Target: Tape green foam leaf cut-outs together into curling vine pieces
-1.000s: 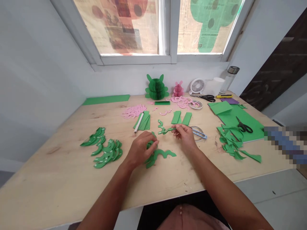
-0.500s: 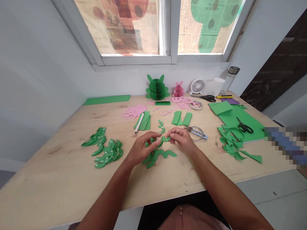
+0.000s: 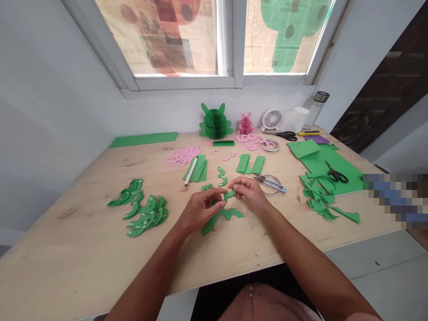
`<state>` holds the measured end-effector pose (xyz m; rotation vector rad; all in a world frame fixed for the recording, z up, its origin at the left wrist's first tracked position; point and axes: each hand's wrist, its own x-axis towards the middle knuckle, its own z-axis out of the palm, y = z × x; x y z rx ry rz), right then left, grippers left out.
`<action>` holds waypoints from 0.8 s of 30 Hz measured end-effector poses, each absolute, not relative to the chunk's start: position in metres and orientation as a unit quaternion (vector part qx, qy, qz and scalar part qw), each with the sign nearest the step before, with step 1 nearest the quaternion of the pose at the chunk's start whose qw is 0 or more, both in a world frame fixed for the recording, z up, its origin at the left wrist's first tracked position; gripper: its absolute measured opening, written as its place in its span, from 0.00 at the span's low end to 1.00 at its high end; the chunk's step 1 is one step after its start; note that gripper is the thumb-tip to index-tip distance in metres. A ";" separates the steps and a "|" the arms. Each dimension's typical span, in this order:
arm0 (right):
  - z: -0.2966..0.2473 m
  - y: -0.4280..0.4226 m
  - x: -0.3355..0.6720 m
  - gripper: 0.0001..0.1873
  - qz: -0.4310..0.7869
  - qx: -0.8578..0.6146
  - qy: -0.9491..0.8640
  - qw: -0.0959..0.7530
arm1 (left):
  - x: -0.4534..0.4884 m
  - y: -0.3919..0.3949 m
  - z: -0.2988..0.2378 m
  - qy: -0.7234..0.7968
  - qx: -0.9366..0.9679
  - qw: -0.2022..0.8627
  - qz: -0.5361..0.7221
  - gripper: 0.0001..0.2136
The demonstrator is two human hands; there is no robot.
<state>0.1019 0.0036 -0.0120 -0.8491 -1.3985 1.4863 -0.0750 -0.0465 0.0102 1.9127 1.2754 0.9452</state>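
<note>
We see a pale, matt wooden tabletop (image 3: 83, 249) with visible grain, strewn with flat, matt green paper crescents (image 3: 140, 209) and pink paper cut-outs (image 3: 182, 156). Shiny metal snips (image 3: 270, 183) lie nearby; black plastic-handled scissors (image 3: 334, 173) rest on a smooth green paper sheet (image 3: 347, 171).

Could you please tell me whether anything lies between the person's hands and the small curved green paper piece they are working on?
Nothing visible does: the right hand and left hand both pinch the curved green piece directly.
</note>
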 end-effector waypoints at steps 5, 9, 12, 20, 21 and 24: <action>-0.012 0.003 0.100 0.09 0.570 -0.371 -0.580 0.447 | -0.073 -0.046 0.009 0.481 0.724 0.332 0.366 0.13; -0.014 0.004 0.100 0.09 0.526 -0.409 -0.596 0.448 | -0.072 -0.048 0.012 0.465 0.735 0.356 0.342 0.13; -0.018 0.005 0.100 0.11 0.485 -0.430 -0.618 0.445 | -0.071 -0.049 0.013 0.457 0.752 0.361 0.308 0.13; -0.024 0.004 0.099 0.13 0.376 -0.482 -0.684 0.397 | -0.067 -0.053 0.014 0.441 0.773 0.359 0.281 0.10; -0.024 0.003 0.099 0.13 0.371 -0.485 -0.688 0.391 | -0.067 -0.054 0.014 0.436 0.780 0.355 0.275 0.09; -0.024 0.003 0.099 0.13 0.363 -0.491 -0.697 0.377 | -0.065 -0.054 0.015 0.421 0.804 0.340 0.246 0.08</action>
